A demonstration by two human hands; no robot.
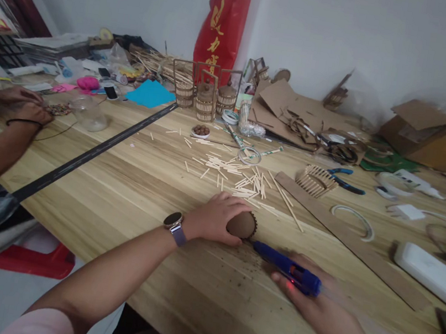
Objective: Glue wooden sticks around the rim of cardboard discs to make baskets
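Note:
My left hand (pixel 221 217), with a watch at the wrist, is curved around a brown cardboard disc (pixel 243 224) with a toothed rim, thumb and fingers on its edges. In my right hand (pixel 309 291) is a blue hot glue gun (pixel 287 266), its nozzle pointing left at the disc's lower right edge. Whether the nozzle touches the rim I cannot tell. A small red light glows on the gun. Just beyond the disc lies a scattered heap of short thin wooden sticks (pixel 252 182). Dark specks dot the tabletop below the nozzle.
A long cardboard strip (pixel 347 236) and a tape ring (pixel 353 220) lie to the right. Behind are a slatted curved piece (pixel 316 181), blue-handled pliers (pixel 346 181), a bowl of brown beads (pixel 200 131) and small stick baskets (pixel 205 103). Another person's hands (pixel 26 104) work at the left.

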